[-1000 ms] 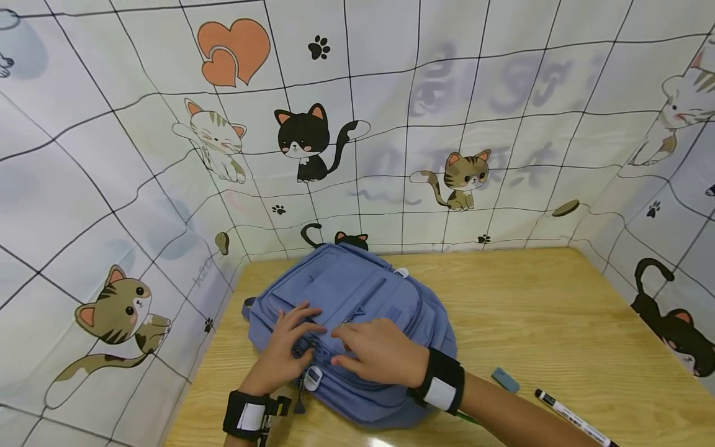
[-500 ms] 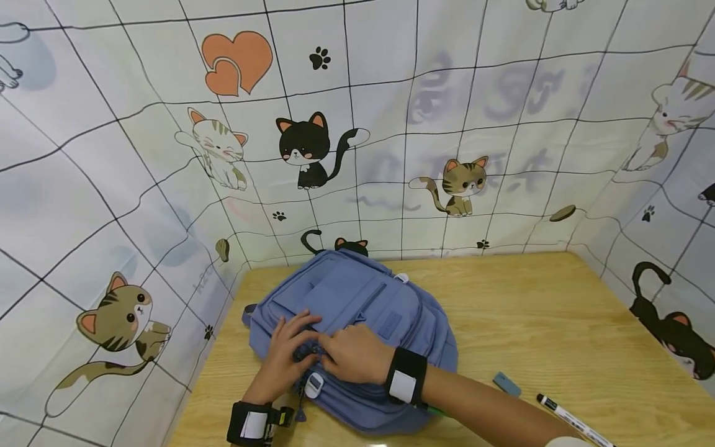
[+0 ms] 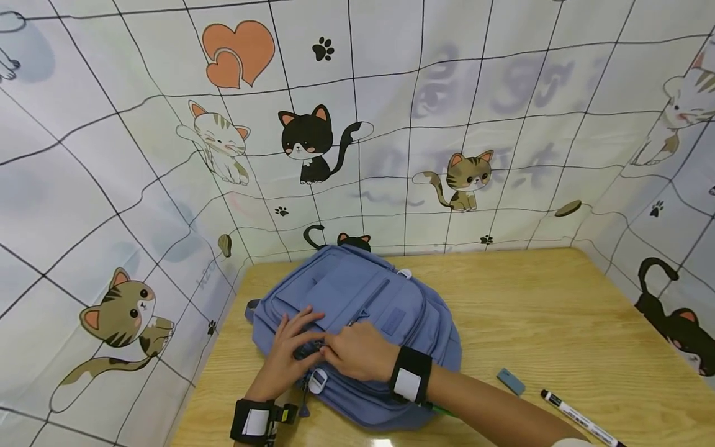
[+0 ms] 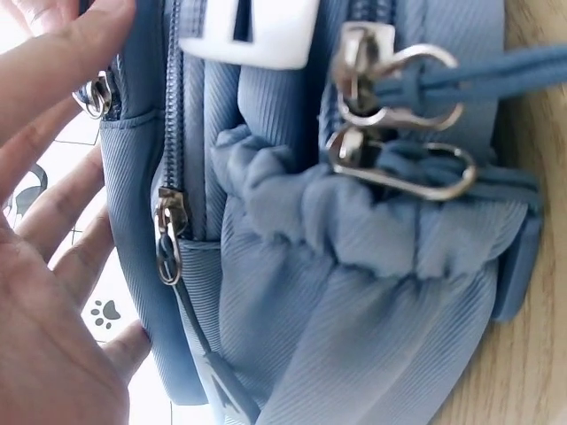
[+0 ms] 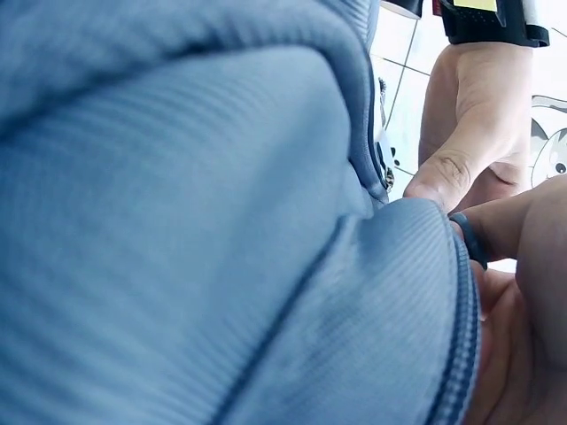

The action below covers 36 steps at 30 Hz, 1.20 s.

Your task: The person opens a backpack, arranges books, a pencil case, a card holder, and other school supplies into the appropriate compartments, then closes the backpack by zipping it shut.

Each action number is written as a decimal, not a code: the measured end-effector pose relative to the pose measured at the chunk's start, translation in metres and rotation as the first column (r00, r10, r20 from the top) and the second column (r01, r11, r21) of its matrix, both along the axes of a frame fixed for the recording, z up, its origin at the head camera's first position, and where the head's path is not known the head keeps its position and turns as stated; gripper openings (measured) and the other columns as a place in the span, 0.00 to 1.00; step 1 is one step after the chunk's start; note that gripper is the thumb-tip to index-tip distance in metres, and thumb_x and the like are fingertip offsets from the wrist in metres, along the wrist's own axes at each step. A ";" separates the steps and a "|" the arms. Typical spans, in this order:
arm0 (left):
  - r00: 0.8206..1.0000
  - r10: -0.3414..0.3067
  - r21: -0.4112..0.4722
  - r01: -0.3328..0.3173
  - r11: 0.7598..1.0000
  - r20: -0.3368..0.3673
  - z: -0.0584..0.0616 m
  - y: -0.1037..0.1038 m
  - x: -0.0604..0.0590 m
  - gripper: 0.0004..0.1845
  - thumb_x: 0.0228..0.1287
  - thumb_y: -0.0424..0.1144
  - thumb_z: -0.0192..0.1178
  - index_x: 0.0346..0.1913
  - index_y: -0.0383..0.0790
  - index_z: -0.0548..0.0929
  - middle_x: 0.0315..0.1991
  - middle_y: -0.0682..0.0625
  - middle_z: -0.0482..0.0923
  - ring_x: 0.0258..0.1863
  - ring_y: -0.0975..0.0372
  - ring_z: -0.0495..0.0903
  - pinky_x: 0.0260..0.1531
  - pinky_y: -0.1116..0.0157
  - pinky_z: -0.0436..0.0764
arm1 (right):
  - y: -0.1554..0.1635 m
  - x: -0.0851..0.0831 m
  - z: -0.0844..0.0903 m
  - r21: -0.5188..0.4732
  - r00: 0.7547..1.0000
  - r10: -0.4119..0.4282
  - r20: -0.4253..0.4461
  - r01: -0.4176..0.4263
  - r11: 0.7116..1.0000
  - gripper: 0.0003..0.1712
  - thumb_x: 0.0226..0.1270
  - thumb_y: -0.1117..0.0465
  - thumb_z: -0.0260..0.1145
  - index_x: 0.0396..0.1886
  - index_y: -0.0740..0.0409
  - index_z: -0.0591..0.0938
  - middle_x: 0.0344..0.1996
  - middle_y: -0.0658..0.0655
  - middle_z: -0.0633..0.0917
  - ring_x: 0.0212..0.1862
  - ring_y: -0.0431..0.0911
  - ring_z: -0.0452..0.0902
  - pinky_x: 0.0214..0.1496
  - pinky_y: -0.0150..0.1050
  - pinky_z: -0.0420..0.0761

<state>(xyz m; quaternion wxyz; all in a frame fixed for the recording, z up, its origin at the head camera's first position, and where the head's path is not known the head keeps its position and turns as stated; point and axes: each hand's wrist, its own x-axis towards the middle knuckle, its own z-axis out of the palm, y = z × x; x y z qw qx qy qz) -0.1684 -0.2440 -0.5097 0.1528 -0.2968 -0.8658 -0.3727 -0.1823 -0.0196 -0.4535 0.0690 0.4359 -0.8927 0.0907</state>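
A blue backpack (image 3: 357, 298) lies on the wooden table, its front pockets facing up. My right hand (image 3: 360, 352) bends over the front pocket's zipper. In the right wrist view, its fingers pinch a blue zipper pull (image 5: 469, 241) at the zipped edge. My left hand (image 3: 287, 357) rests on the bag's near left side, fingers spread and mostly straight. The left thumb (image 5: 438, 181) touches the fabric close to the right fingertips. A metal zipper slider (image 4: 96, 93) shows beside the left fingers in the left wrist view. The right hand partly hides the zipper.
Right of the bag lie a small blue-grey block (image 3: 511, 381) and a white marker (image 3: 581, 417) with a black cap. A white buckle (image 3: 318, 380) and a dangling blue tag (image 3: 304, 410) hang at the bag's near side. Cat-patterned cloth (image 3: 391, 136) encloses the table.
My right hand has moved left towards the left hand, and its fingers have closed on the zipper pull. The left hand and backpack stay nearly in place.
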 end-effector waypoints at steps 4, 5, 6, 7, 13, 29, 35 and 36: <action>1.000 -0.003 0.001 0.003 1.000 -0.014 0.000 0.000 0.000 0.20 0.63 0.38 0.75 0.57 0.59 0.89 0.75 0.45 0.75 0.81 0.39 0.61 0.78 0.26 0.41 | 0.001 0.001 0.001 -0.023 1.000 0.007 0.000 -0.007 1.000 0.16 0.85 0.51 0.58 0.34 0.47 0.84 0.11 0.44 0.65 0.12 0.35 0.57 0.14 0.30 0.56; 1.000 -0.002 0.001 0.003 1.000 -0.016 0.000 0.000 0.000 0.20 0.63 0.38 0.75 0.57 0.59 0.89 0.75 0.45 0.75 0.81 0.39 0.61 0.78 0.26 0.41 | 0.001 0.001 0.001 -0.027 1.000 0.008 -0.005 -0.009 1.000 0.16 0.85 0.51 0.58 0.34 0.47 0.84 0.11 0.43 0.65 0.12 0.35 0.57 0.14 0.30 0.56; 1.000 -0.002 0.000 0.002 1.000 -0.016 0.001 0.001 -0.001 0.20 0.63 0.38 0.75 0.57 0.59 0.89 0.75 0.45 0.75 0.81 0.39 0.61 0.78 0.26 0.41 | 0.002 0.000 0.001 -0.032 1.000 0.010 -0.010 -0.010 0.999 0.16 0.85 0.51 0.58 0.34 0.47 0.84 0.11 0.43 0.65 0.12 0.35 0.57 0.14 0.30 0.56; 1.000 -0.001 -0.004 0.001 1.000 -0.017 0.001 0.001 -0.002 0.20 0.63 0.38 0.75 0.57 0.59 0.89 0.75 0.45 0.75 0.81 0.39 0.61 0.78 0.26 0.41 | 0.002 0.000 0.001 -0.038 1.000 0.011 -0.016 -0.011 0.999 0.16 0.85 0.51 0.58 0.34 0.48 0.84 0.11 0.43 0.66 0.12 0.34 0.57 0.15 0.29 0.56; 1.000 -0.011 -0.010 0.011 1.000 -0.019 0.005 0.000 -0.005 0.21 0.62 0.38 0.76 0.58 0.57 0.89 0.75 0.45 0.75 0.82 0.41 0.60 0.79 0.27 0.42 | 0.003 -0.002 0.001 -0.058 1.000 0.019 -0.011 -0.020 0.998 0.17 0.84 0.53 0.59 0.30 0.47 0.82 0.11 0.44 0.66 0.12 0.34 0.58 0.15 0.29 0.56; 1.000 -0.030 0.012 0.030 0.999 -0.001 0.001 -0.003 -0.003 0.24 0.59 0.36 0.76 0.60 0.52 0.89 0.75 0.43 0.74 0.82 0.42 0.60 0.79 0.27 0.40 | 0.013 0.008 0.004 -0.058 0.998 0.033 0.046 -0.031 0.998 0.19 0.81 0.55 0.63 0.23 0.45 0.81 0.11 0.42 0.61 0.12 0.33 0.54 0.15 0.29 0.52; 0.999 -0.041 0.013 0.041 0.999 -0.001 0.000 -0.002 -0.003 0.24 0.61 0.37 0.75 0.61 0.50 0.89 0.76 0.43 0.74 0.82 0.41 0.59 0.79 0.27 0.40 | 0.021 0.013 0.007 -0.050 0.998 0.024 0.063 -0.020 0.999 0.21 0.80 0.55 0.64 0.20 0.44 0.78 0.10 0.41 0.58 0.11 0.33 0.52 0.14 0.29 0.51; 0.999 -0.043 0.013 0.043 0.999 -0.003 0.000 -0.002 -0.002 0.24 0.61 0.37 0.75 0.62 0.50 0.88 0.76 0.42 0.74 0.82 0.41 0.59 0.79 0.27 0.41 | 0.022 0.013 0.008 -0.049 0.998 0.024 0.062 -0.021 0.999 0.22 0.80 0.55 0.65 0.19 0.44 0.77 0.09 0.41 0.58 0.11 0.33 0.52 0.13 0.29 0.51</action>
